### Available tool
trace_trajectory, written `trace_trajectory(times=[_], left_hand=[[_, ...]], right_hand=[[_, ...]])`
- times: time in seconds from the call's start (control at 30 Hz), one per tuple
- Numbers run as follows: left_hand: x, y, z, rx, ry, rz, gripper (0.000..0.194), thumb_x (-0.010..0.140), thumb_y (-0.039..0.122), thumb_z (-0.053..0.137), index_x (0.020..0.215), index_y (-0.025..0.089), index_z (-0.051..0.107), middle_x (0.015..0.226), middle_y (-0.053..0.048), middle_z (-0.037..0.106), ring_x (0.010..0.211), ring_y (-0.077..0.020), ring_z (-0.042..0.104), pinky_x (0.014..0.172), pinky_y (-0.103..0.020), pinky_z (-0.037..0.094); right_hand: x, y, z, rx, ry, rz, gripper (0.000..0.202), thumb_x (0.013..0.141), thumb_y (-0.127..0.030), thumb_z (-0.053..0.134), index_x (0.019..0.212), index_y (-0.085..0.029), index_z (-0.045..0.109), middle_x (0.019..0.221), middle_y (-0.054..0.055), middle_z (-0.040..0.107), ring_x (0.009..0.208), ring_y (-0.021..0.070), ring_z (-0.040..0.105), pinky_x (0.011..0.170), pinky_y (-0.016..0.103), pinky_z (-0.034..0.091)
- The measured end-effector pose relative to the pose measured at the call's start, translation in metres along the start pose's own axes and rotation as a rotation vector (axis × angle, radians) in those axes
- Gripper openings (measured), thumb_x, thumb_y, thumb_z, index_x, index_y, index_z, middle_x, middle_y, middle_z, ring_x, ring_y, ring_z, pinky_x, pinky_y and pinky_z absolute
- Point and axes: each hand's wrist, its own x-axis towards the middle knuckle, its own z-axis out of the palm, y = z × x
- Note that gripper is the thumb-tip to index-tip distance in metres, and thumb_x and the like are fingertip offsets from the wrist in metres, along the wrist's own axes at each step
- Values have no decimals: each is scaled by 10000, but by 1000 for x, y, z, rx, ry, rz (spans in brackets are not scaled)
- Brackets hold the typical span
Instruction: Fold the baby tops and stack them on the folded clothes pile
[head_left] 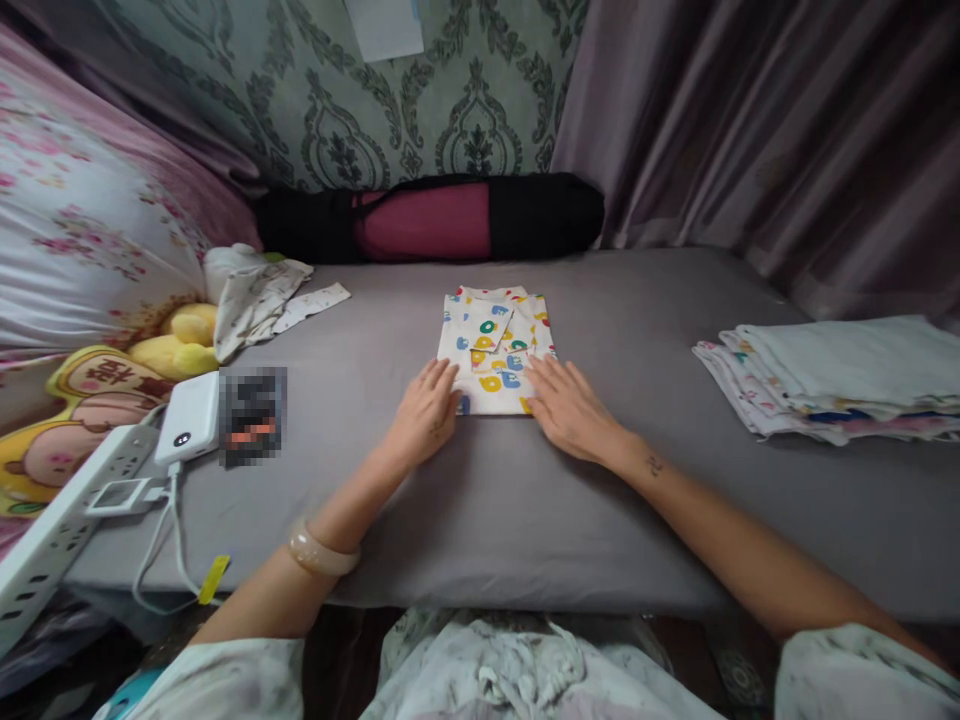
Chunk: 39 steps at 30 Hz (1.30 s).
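A small white garment with a colourful print lies folded into a rough rectangle on the grey-covered bed, its sleeves laid inward over the middle. My left hand rests flat on its near left edge, fingers stretched forward. On the near right edge lies my right hand, also flat with fingers extended. Neither hand grips the cloth; both only touch it. The lower side edges of the garment are partly hidden under my fingers.
Folded clothes are stacked at the right. A black and maroon long bag lies along the wall. At the left are a crumpled cloth, plush toys, a white power bank with cables, and a power strip.
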Motion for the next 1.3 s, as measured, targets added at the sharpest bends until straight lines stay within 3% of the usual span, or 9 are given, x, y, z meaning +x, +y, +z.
trace_trajectory(times=[0.07, 0.13, 0.23, 0.43, 0.6, 0.77, 0.93, 1.07, 1.3], left_hand=[[8, 16, 6, 8, -61, 27, 493, 973, 310, 263, 1421, 118, 336, 1507, -169, 360, 1437, -290, 239, 1134, -490, 276], [14, 28, 14, 39, -115, 19, 522, 973, 297, 239, 1453, 99, 295, 1541, -173, 299, 1458, -297, 170, 1157, -513, 217], [15, 35, 27, 80, -167, -6, 550, 970, 308, 240, 1468, 81, 284, 1552, -179, 269, 1463, -307, 133, 1171, -535, 154], [7, 31, 41, 76, -253, -49, 579, 977, 369, 236, 1485, 95, 277, 1561, -152, 255, 1456, -309, 163, 1167, -527, 184], [8, 33, 38, 106, -261, -64, 579, 983, 380, 239, 1489, 99, 275, 1569, -145, 236, 1460, -301, 147, 1171, -524, 178], [2, 38, 31, 194, -176, -87, 596, 992, 455, 201, 1499, 152, 279, 1587, -111, 194, 1471, -288, 97, 1184, -522, 124], [-3, 40, 33, 194, -281, -97, 599, 987, 495, 201, 1506, 206, 280, 1583, -124, 199, 1460, -309, 145, 1167, -557, 138], [-1, 41, 32, 178, -301, -110, 608, 981, 508, 224, 1508, 209, 274, 1582, -134, 193, 1457, -322, 150, 1158, -571, 144], [-4, 40, 30, 228, -233, -196, 599, 989, 457, 228, 1499, 147, 283, 1573, -173, 208, 1459, -330, 136, 1147, -568, 175]], right_hand=[[8, -9, 9, 8, -46, -137, 549, 993, -391, 261, 1486, -154, 315, 1562, 91, 282, 1455, 267, 158, 1171, 506, 134], [14, -15, 17, 13, -84, -184, 578, 997, -417, 231, 1516, -164, 247, 1576, 82, 243, 1467, 252, 105, 1179, 515, 93], [18, -17, 27, 25, -112, -202, 596, 998, -431, 207, 1530, -163, 205, 1578, 81, 227, 1468, 247, 90, 1181, 517, 98], [19, -12, 33, 61, -185, -221, 585, 1004, -425, 195, 1534, -178, 189, 1582, 57, 207, 1456, 241, 161, 1181, 506, 132], [19, -12, 30, 61, -194, -209, 586, 1006, -421, 191, 1532, -161, 194, 1582, 58, 209, 1459, 237, 152, 1186, 502, 109], [10, -15, 25, 25, -145, -121, 573, 1006, -419, 189, 1524, -177, 236, 1587, 63, 189, 1468, 243, 94, 1179, 528, 72], [5, -19, 27, 14, -187, -83, 566, 1002, -440, 215, 1506, -195, 295, 1579, 56, 224, 1463, 257, 123, 1179, 522, 83], [5, -19, 27, 18, -200, -82, 554, 1001, -429, 227, 1503, -208, 304, 1577, 57, 235, 1461, 256, 136, 1178, 520, 85], [-1, -25, 25, 7, -209, 33, 593, 993, -455, 234, 1514, -175, 271, 1592, 89, 154, 1467, 279, 85, 1157, 584, 70]])
